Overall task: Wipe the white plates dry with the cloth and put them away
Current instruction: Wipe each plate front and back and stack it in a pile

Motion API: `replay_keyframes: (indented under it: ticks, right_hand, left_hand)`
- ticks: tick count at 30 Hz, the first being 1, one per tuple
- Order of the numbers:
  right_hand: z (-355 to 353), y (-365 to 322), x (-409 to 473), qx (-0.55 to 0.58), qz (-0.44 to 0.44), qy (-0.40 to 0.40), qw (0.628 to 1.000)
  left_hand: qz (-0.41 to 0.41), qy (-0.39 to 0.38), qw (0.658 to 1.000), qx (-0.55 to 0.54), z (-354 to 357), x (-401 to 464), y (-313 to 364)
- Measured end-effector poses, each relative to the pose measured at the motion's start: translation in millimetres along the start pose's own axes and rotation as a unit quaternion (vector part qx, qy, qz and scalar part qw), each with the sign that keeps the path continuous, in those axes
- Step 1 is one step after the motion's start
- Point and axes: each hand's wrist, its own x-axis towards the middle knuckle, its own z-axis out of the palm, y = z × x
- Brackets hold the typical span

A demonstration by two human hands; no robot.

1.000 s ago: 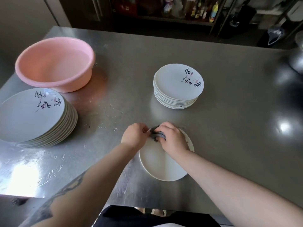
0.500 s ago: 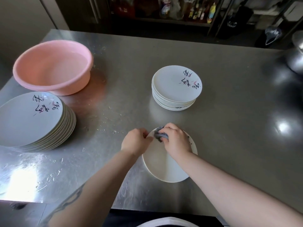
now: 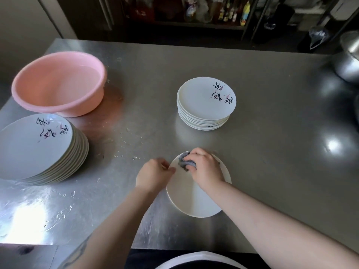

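At the far left of the frame a tall stack of white plates (image 3: 37,146) sits on the steel bench (image 3: 272,152), just in front of a pink basin (image 3: 58,82) at upper left. Water droplets dot the bench between that stack and the middle, so this is most likely the wet pile, kept beside the basin it came from.

Low in the centre, the left hand (image 3: 153,174) has its fingers curled at the left rim of a single white plate (image 3: 192,200) lying flat on the bench. It seems to pinch the edge, though blur hides the exact contact. The hold probably keeps the plate from sliding or turning under the wiping.

Just to the right, the right hand (image 3: 204,167) has its fingers closed around a bunched grey cloth (image 3: 184,162) and presses it onto the plate's far rim. Working on the bench lets the surface take the pressure. This plate looks to be mid-wipe.

Above it, right of centre, a shorter stack of plates (image 3: 206,102) stands apart from the droplets. It is probably the dried pile, within reach of the cloth hand.

At the far right edge a metal pot (image 3: 347,61) stands clear of the work.
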Motion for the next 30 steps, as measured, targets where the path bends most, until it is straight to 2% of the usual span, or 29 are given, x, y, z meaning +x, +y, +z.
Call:
replay_keyframes:
  ticks: [2, 6, 8, 11, 12, 17, 20, 23, 27, 28, 30]
  right_hand:
    - [1, -2, -1, 0.001, -0.015, -0.01, 1.0]
    - [-1, 1, 0, -0.02, 0.001, 0.002, 1.0]
    - [-3, 6, 1, -0.024, 0.029, 0.022, 0.999]
    - [-5, 7, -1, -0.023, 0.043, 0.035, 0.998]
    - [-4, 6, -2, -0.024, 0.038, 0.034, 0.998]
    - [-4, 2, -2, 0.002, 0.008, 0.014, 1.0]
    - [-5, 3, -2, 0.003, -0.002, 0.005, 1.0]
    - [-7, 6, 1, -0.025, 0.013, 0.008, 1.0]
    - [-11, 16, 2, -0.031, 0.057, 0.042, 0.997]
    - [-11, 15, 1, -0.029, 0.054, 0.04, 0.997]
    - [-9, 12, -1, -0.025, 0.039, 0.03, 0.998]
  left_hand:
    - [0.027, 0.024, 0.999, 0.007, -2, 9, 10]
    - [0.007, -0.004, 1.0, 0.013, -3, 10, 7]
    - [-0.018, -0.048, 0.999, -0.013, -4, 1, -3]
    - [-0.042, -0.169, 0.984, -0.027, -2, -9, -11]
    - [-0.043, -0.175, 0.983, -0.022, -2, -9, -10]
    - [0.001, -0.002, 1.0, 0.006, -1, 7, 6]
    - [0.016, 0.034, 0.999, -0.024, -1, 10, 7]
    - [-0.018, -0.026, 0.999, -0.045, -3, 6, 4]
    - [-0.05, -0.216, 0.975, 0.013, -2, -5, -2]
    - [-0.05, -0.229, 0.972, 0.019, -3, -6, -2]
    - [-0.026, -0.156, 0.987, 0.023, -4, -1, 3]
